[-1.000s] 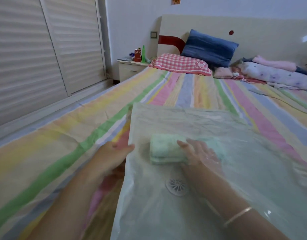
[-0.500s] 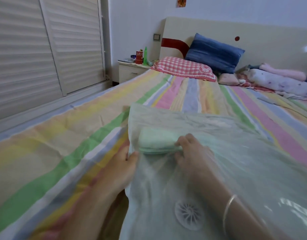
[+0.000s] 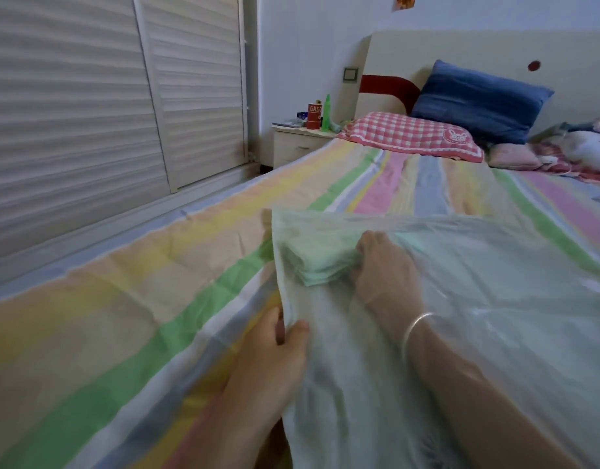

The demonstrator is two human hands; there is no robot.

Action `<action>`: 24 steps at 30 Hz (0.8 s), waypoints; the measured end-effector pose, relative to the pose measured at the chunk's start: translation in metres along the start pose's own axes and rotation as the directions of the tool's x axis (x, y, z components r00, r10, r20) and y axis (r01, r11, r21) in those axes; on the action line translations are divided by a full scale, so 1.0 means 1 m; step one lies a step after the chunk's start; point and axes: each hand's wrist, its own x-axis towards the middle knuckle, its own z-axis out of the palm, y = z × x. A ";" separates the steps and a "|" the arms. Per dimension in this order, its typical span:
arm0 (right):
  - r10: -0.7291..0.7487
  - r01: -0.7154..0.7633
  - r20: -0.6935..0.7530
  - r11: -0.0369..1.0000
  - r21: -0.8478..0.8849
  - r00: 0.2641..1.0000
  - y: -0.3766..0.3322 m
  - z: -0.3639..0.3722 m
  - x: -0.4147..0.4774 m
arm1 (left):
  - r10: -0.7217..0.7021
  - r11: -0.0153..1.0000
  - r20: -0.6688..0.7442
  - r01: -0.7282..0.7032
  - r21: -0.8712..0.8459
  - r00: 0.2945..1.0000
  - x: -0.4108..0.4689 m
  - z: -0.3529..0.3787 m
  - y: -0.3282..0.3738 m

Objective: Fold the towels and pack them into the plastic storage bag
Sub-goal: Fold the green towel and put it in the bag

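Towel [image 3: 312,262] in bag [image 3: 495,299] gripped by right fingers [image 3: 371,240], left fingers [image 3: 297,331] pinching bag, can [image 3: 315,113] "GAS"

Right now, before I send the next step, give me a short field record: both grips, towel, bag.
left-hand grip: pinches left edge of the plastic storage bag
right-hand grip: inside the bag, holds one end of the green towel
green towel: folded, inside bag, near its far left corner
plastic storage bag: lies on striped bed sheet

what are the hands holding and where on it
Left hand pinches the plastic bag, left edge. Right hand, inside it, grips the folded towel, right end.
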 end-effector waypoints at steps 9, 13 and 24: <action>-0.292 0.291 0.054 0.956 0.039 0.955 0.018 -0.023 -0.033 | 0.022 0.996 -0.220 -0.039 -0.076 0.975 -0.004 -0.003 0.006; -0.244 0.261 0.115 0.950 -0.172 0.963 -0.003 -0.028 -0.028 | 0.097 0.995 -0.151 -0.100 -0.008 0.984 -0.002 -0.003 0.001; -0.189 0.202 0.201 0.978 -0.046 0.961 -0.029 0.022 0.026 | 0.127 0.986 -0.173 -0.106 0.128 0.977 0.000 0.000 -0.004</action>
